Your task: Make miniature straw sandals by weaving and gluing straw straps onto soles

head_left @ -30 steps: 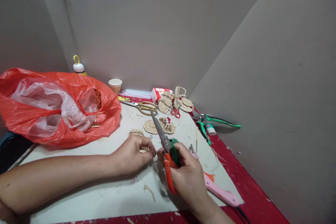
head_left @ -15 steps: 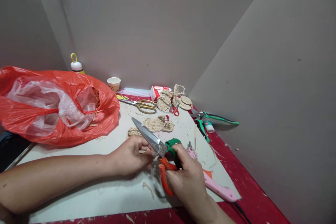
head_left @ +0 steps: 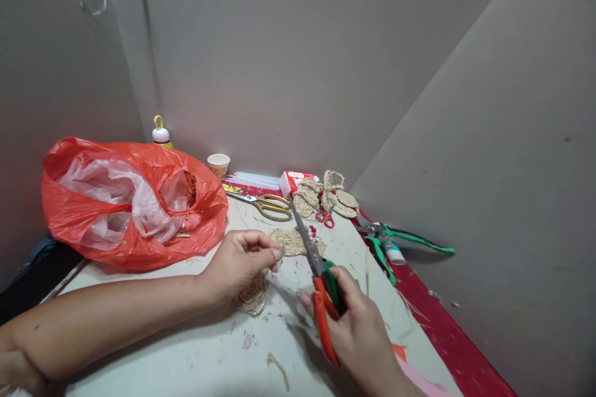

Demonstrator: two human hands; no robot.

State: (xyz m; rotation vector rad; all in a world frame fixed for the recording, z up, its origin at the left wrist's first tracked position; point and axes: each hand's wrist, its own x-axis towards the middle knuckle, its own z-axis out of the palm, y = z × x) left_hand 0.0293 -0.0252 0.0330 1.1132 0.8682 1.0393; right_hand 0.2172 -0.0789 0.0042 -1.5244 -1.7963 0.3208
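My left hand point(head_left: 244, 260) is closed, with thumb and forefinger pressed together; anything between them is too small to make out. Partly hidden beneath it is a woven straw sole point(head_left: 252, 296). Scissors point(head_left: 321, 282) with one orange and one green handle are in my right hand point(head_left: 361, 329), blades together and pointing up and away. Just behind the blades lies a woven straw slipper point(head_left: 291, 240) with red and white beads. A short straw scrap point(head_left: 278, 371) rests on the white board point(head_left: 195, 347) in front of my hands.
At left sits a red plastic bag point(head_left: 205, 242). Gold-handled scissors point(head_left: 274, 206), a paper cup point(head_left: 218, 166), more woven pieces point(head_left: 307, 197) and small red scissors point(head_left: 326, 218) are at the back. Green-handled pruners point(head_left: 414, 239) lie right, near the wall.
My left hand and the scissors have come apart. The scissors have swung more upright and moved right. The view has shifted, so things appear lower and further right.
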